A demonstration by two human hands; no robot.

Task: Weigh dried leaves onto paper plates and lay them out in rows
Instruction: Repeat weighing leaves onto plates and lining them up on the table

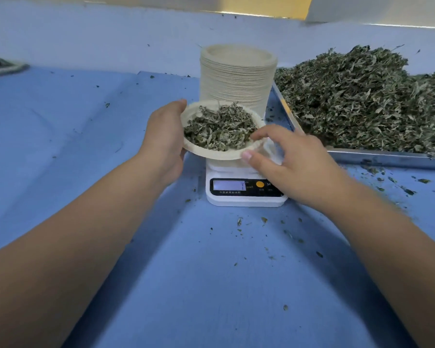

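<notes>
Both hands on it here: my left hand (165, 136) grips the left rim of the paper plate (211, 153), and my right hand (299, 167) has its fingers (260, 134) pinching the near-right rim. The plate is tilted just above the white kitchen scale (244, 197), with a heap of dried leaves (220, 130) in it. A tall stack of plates (236, 79) stands right behind, and the metal tray (387, 156) with the big leaf pile (362, 101) sits to the right on the blue bench (211, 285).

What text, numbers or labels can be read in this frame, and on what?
"M": on the scale, on its black panel right of the orange button, partly behind the right hand.
Its display: digits too blurred to read.
Line of small print under the display: too small to read.
Nothing else carries text.
</notes>
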